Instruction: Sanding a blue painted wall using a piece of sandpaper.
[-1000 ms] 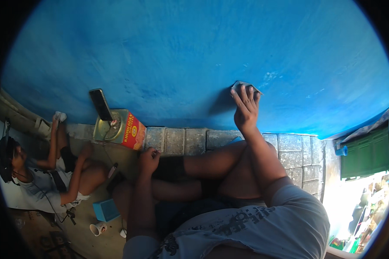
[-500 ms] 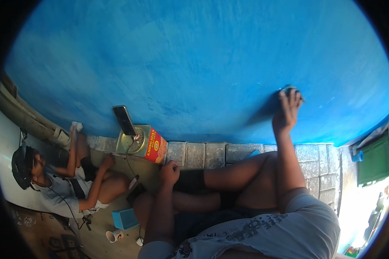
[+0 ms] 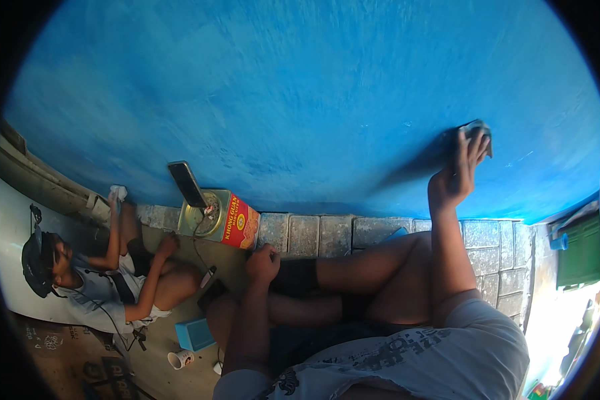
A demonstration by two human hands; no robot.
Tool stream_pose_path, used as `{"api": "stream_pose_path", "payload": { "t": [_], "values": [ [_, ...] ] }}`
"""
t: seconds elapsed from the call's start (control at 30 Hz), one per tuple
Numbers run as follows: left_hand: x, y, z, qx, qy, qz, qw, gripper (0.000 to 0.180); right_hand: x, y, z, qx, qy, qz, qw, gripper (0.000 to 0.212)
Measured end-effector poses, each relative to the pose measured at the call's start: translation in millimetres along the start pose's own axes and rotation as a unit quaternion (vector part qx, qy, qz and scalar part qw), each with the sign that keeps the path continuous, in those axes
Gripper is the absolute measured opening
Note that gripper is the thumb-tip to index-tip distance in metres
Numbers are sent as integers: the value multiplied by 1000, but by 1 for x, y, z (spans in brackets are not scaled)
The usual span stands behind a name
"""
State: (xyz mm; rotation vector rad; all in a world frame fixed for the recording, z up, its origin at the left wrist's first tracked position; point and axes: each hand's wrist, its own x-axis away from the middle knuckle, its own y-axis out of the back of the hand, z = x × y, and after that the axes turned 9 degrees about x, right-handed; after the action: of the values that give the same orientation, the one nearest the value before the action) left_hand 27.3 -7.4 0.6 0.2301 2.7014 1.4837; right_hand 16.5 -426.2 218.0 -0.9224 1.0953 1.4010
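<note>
Ref pt = the red-and-gold tin. Our R hand is well off to its right & higher up, fingers laid over a dark pad, holding it against the blue wall. Step in hand, we'd judge: rubbing the wall w/ that pad. Faint pale marks show on the paint nr it, incl. some on its tin side. Our L hand is just right of & below the tin, fingers curled together, off the wall; can't tell if anything's inside. A phone leans up from the tin's top. Left of the tin, a co-worker's hand has a white cloth at the wall. Next move, we reckon, calls for even pressure thru the fingers, pad flat on the paint, & a firm hold at its edge so it won't slip.
</note>
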Motion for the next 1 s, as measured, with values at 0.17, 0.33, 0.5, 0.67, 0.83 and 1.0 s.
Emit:
{"api": "stream_pose_path", "payload": {
  "t": [0.17, 0.33, 0.5, 0.67, 0.83, 1.0],
  "values": [
    [-5, -9, -3, -20, -24, -1, 1000, 16, 70, -8, -18, -9, 116, 102, 988, 55],
    [3, -3, 5, 12, -1, -13, 1000, 15, 40, -10, -13, 45, 104, 64, 991, 52],
    [-4, -11, 4, 6, -18, -8, 1000, 16, 69, -15, -8, 2, 115, 94, 989, 51],
    [0, 1, 3, 5, 17, 19, 1000, 17, 34, -10, -6, 24, 133, 93, 986, 50],
    [-3, 1, -8, 21, -5, 14, 1000, 17, 52, -14, -14, 27, 126, 54, 990, 51],
    [-2, -2, 4, 10, -3, -6, 1000, 18, 45, -12, -4, -28, 172, 145, 974, 53]
  ]
}}
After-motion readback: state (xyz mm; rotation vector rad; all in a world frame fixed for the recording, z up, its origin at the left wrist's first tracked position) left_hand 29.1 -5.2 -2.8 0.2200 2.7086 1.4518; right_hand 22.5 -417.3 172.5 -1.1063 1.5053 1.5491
